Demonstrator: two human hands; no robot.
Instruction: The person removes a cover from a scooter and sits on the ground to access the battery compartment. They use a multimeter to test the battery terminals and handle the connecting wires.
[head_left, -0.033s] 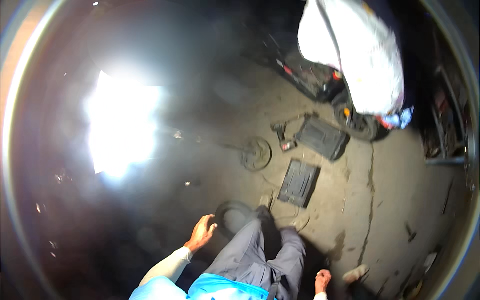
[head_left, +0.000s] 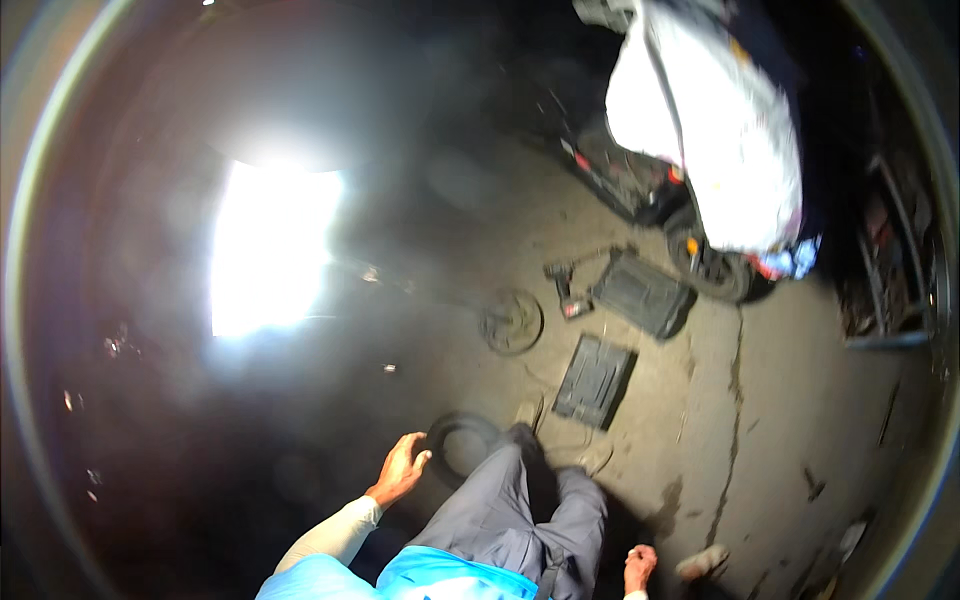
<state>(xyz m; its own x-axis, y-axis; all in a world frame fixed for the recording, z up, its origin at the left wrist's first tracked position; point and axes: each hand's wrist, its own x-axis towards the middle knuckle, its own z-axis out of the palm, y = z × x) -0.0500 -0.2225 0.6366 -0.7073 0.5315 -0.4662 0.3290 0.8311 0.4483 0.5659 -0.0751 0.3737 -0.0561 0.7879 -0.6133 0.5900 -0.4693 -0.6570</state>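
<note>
My left hand [head_left: 402, 470] hangs in front of my left thigh, fingers apart and nothing in it. Just beyond it, a dark tire-like ring [head_left: 462, 445] lies on the floor beside my left leg. My right hand [head_left: 639, 567] hangs low at my right side with its fingers curled in. Whatever it may hold is hidden. Ahead of my feet sits a flat black case [head_left: 594, 380]. Farther off lie a cordless drill [head_left: 567, 292] and a second black case [head_left: 642, 292]. A round wheel-like disc [head_left: 511, 322] is to their left.
A two-wheeler [head_left: 715, 265] stands far right, partly under a white cover [head_left: 720, 130]. Dark metal shelving [head_left: 885, 260] lines the right edge. A shoe-like pale object [head_left: 702, 562] lies near my right hand. Bright light [head_left: 270, 250] glares on the left. A crack [head_left: 733, 430] runs along the floor.
The view has shifted slightly, so the floor things and the two-wheeler sit a little lower in the picture. Both hands keep nearly the same pose.
</note>
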